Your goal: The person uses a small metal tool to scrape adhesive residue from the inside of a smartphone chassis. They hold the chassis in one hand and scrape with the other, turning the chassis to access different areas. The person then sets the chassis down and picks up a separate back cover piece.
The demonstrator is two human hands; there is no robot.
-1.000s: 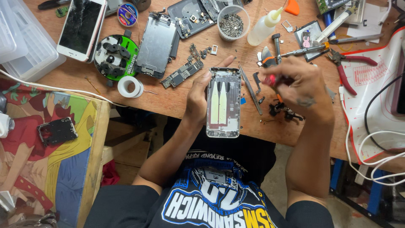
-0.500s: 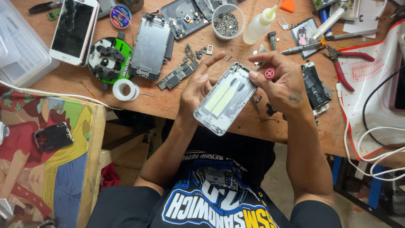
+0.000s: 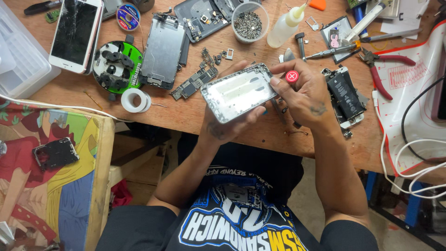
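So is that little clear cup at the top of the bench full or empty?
Partly full. The clear cup stands upright with no lid, and a heap of tiny grey metal bits, probably screws, covers its bottom.

The scene is brightly and evenly lit from above, with soft, diffuse light and no hard shadows across the wooden table (image 3: 176, 118). A pale glare washes over the silver phone housing (image 3: 239, 92), bleaching its inner surface, and the cracked phone screen (image 3: 74, 30) carries a dull reflection. Short, faint shadows sit under the small parts. Below the table edge the light falls off, and the floor is dim. Focus is sharp in the middle; the wide lens bends and stretches things slightly towards the corners.
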